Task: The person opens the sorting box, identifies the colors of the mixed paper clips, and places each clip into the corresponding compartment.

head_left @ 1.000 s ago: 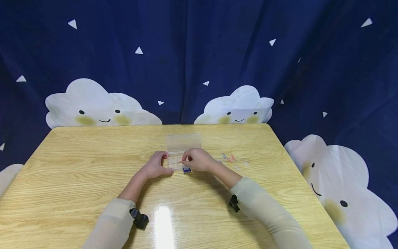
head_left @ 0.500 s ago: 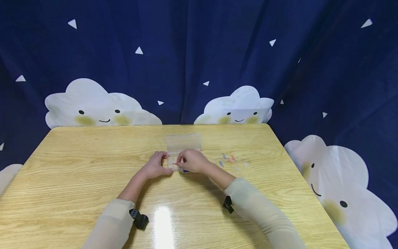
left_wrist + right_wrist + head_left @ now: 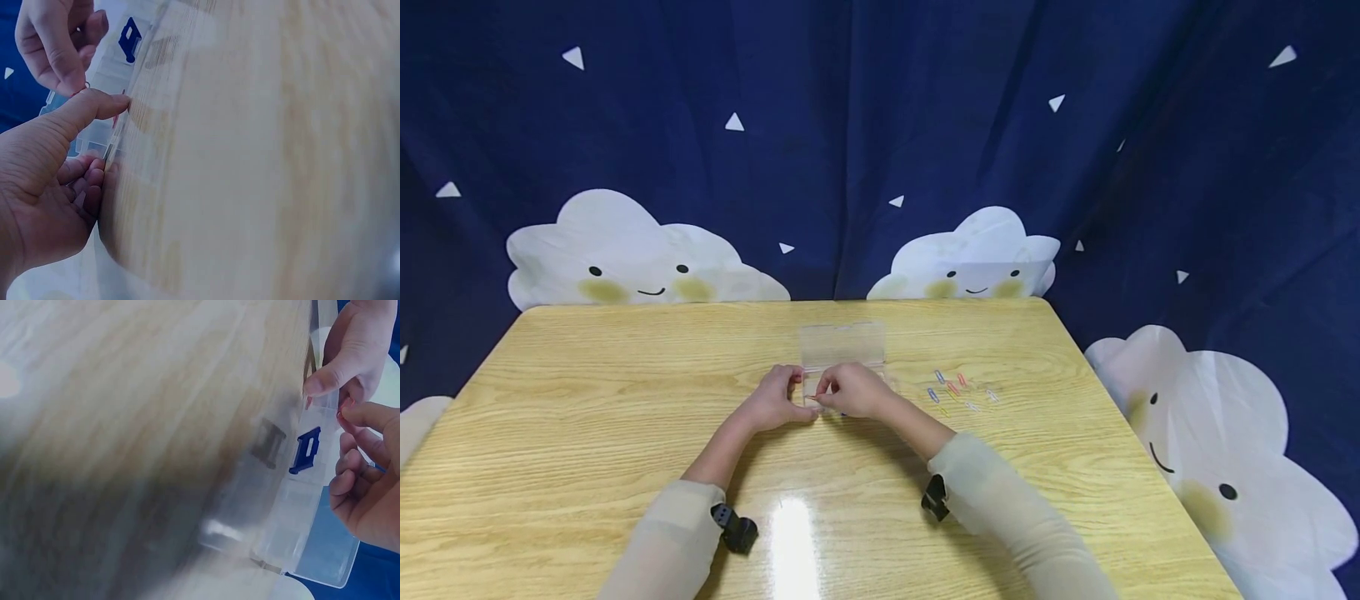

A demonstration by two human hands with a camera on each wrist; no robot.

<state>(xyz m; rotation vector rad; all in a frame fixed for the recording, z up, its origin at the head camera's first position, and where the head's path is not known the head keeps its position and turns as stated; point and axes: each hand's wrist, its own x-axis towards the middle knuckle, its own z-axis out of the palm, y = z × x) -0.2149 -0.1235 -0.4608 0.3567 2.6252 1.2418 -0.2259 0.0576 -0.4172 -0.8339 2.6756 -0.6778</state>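
Observation:
A clear plastic compartment box [image 3: 284, 515] stands on the table with its transparent lid [image 3: 842, 344] raised at the back. My left hand [image 3: 773, 400] grips the box's left end, thumb at the front edge and fingers along the side. Over the left part of the box, my right hand [image 3: 859, 392] pinches a small red paper clip [image 3: 340, 417] between thumb and forefinger. Another red piece [image 3: 117, 115] shows through the wall near the left thumb. A blue latch [image 3: 305, 450] sits on the box's front. In the head view the right hand covers much of the inside.
To the right of the box lie several loose paper clips [image 3: 952, 388], blue, red, yellow and white. The wooden table [image 3: 625, 375] ends at a dark blue curtain [image 3: 820, 150] with cloud pictures. A bright light reflection [image 3: 794, 542] shows near the front.
My right hand has moved left over the box with the red paper clip, from the middle to the left-end compartments. The left hand has stayed on the box.

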